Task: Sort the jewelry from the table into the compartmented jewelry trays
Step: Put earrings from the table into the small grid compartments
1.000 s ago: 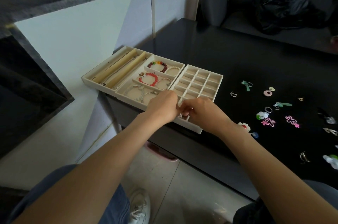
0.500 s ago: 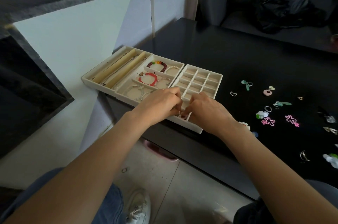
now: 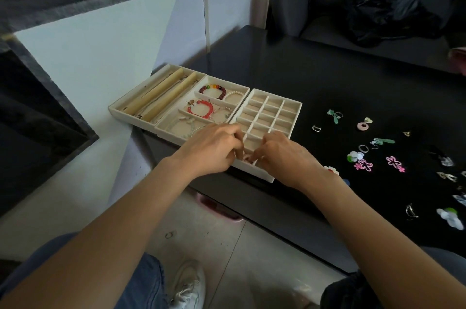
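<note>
Three cream trays sit side by side at the left edge of the black bench, in the middle left of the frame. The leftmost, the roll tray, holds long padded bars. The middle one, the bracelet tray, carries a dark beaded bracelet, a pearl bracelet beside it, a red bead bracelet below, and pale chains nearer the person. The rightmost, the grid tray, is split into many small square cells, and those in view look bare.

Both hands meet over the near corner of the grid tray at frame centre. The left hand has its fingers curled inward, and the right hand likewise, fingertips of both nearly touching above a near cell. Something small and pinkish shows between them, but the grip of each hand is hidden by knuckles, so I cannot tell whether either is grasping it.

Loose jewelry lies scattered on the bench to the right: a silver ring, a green bow piece, a pink round pendant, a white flower, a pink flower outline and a second pink flower outline, with more pieces toward the right edge.

A white sneaker rests on the tiled floor at bottom centre, and a black bag sits at upper right.
</note>
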